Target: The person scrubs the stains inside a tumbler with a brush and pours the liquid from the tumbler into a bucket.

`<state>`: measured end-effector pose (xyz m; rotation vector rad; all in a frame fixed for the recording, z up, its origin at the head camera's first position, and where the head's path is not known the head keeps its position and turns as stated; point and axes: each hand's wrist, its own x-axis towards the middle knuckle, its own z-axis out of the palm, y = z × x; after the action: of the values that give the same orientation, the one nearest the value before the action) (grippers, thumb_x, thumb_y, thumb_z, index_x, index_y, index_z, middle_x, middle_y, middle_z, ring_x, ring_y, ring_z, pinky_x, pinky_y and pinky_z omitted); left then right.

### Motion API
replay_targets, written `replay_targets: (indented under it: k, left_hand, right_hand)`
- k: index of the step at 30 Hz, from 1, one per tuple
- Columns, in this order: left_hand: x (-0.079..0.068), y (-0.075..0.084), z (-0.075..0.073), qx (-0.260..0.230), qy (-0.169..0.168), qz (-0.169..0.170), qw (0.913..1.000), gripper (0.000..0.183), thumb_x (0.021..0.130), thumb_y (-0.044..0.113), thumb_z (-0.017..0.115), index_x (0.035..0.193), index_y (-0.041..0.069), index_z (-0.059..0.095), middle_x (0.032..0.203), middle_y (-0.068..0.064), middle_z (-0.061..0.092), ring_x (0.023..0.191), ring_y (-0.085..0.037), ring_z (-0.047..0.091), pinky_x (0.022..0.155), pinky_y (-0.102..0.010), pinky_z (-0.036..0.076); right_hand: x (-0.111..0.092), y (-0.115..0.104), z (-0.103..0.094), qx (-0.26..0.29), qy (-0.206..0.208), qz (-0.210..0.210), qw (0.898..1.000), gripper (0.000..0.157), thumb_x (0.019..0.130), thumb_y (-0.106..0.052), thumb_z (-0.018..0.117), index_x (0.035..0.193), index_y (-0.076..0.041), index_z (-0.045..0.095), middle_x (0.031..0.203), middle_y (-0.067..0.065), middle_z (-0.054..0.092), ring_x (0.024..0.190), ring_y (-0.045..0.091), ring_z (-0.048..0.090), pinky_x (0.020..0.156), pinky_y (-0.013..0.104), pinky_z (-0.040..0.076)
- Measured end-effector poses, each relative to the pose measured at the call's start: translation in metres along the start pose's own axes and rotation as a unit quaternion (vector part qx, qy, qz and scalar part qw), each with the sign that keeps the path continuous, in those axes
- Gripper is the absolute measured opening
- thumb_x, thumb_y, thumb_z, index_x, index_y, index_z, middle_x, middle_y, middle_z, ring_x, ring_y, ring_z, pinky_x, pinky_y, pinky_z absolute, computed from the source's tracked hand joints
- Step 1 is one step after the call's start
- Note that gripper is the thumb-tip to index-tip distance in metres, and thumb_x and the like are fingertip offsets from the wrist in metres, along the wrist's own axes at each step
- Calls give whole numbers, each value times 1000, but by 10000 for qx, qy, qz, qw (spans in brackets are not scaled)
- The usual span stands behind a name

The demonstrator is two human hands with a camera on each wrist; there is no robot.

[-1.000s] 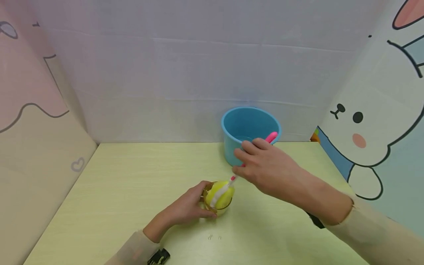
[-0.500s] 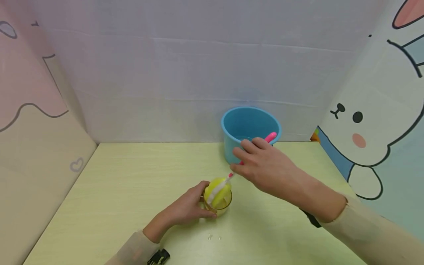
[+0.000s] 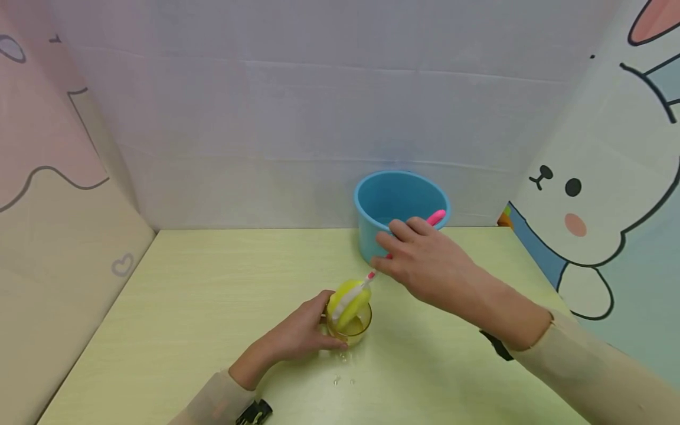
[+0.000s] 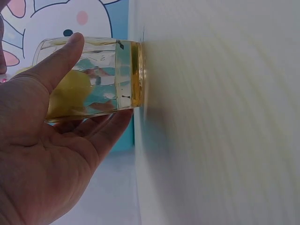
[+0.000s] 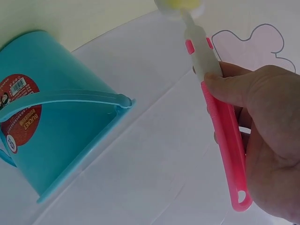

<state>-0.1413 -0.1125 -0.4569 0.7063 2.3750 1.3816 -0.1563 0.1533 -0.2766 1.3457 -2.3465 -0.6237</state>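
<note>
Curling round the pink handle (image 5: 228, 150) of a sponge brush (image 5: 201, 52), the right hand (image 3: 427, 260) holds the yellow head (image 3: 347, 300) partly inside an amber glass (image 3: 357, 338) that the left hand (image 3: 303, 330) clasps on the table (image 3: 239, 277).

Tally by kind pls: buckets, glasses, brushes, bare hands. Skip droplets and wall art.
Bucket: 1
Glass: 1
Sponge-headed brush: 1
Hands: 2 (left hand on the glass, right hand on the brush)
Total: 5
</note>
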Motion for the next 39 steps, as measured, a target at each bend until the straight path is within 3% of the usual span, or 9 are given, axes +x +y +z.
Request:
replay_targets:
  k: [14, 21, 39]
  left_hand:
    - [1, 0, 0, 53, -9, -64, 10000, 87, 82, 27, 96, 148, 4, 45, 129, -1, 63, 123, -21, 63, 105, -43, 53]
    - [1, 0, 0, 101, -8, -52, 9999, 89, 82, 27, 96, 151, 4, 44, 135, -4, 62, 126, -23, 62, 107, -43, 52]
    - [2, 0, 0, 281, -23, -119, 9995, 91, 84, 30, 94, 154, 4, 42, 140, -6, 60, 125, -22, 60, 106, -45, 52]
  right_hand:
    - [-5, 6, 8, -90, -180, 180, 9996, 42, 83, -32, 93, 123, -30, 77, 111, 7, 62, 100, 29, 50, 83, 41, 44]
    - [-13, 10, 12, -69, -164, 247, 9995, 36, 86, -27, 91, 119, -29, 78, 105, 7, 60, 96, 28, 47, 80, 40, 41]
    - [-42, 24, 26, 863, 2, 697, 9938, 36, 88, -10, 87, 118, -28, 77, 98, 4, 56, 92, 25, 48, 74, 36, 38]
